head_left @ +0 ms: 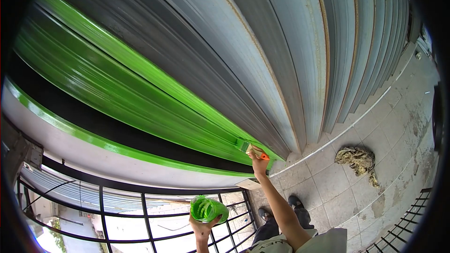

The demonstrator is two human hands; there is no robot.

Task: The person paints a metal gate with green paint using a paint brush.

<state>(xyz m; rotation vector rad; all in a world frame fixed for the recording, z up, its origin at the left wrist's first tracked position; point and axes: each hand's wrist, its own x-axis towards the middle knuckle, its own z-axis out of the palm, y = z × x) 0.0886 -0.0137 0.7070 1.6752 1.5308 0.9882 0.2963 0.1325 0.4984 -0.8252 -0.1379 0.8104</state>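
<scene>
My right hand (259, 163) is closed round the handle of a paintbrush (251, 149) with an orange end. Its bristles, coated in green, touch the lower end of a green-painted metal panel (140, 96). Lower down, my left hand (205, 228) grips a clear container (209, 209) of green paint, its open mouth smeared with green. Beside the painted strip, a dark grey panel (154, 42) runs parallel, followed by lighter grey ribbed panels (281, 47) with brownish edges.
A crumpled, stained cloth (356, 160) lies on the tiled floor (323, 197) at the right. Black metal bars (147, 215) stand behind the container at lower left, and another barred grille (405, 225) is at lower right. My feet show below the panels.
</scene>
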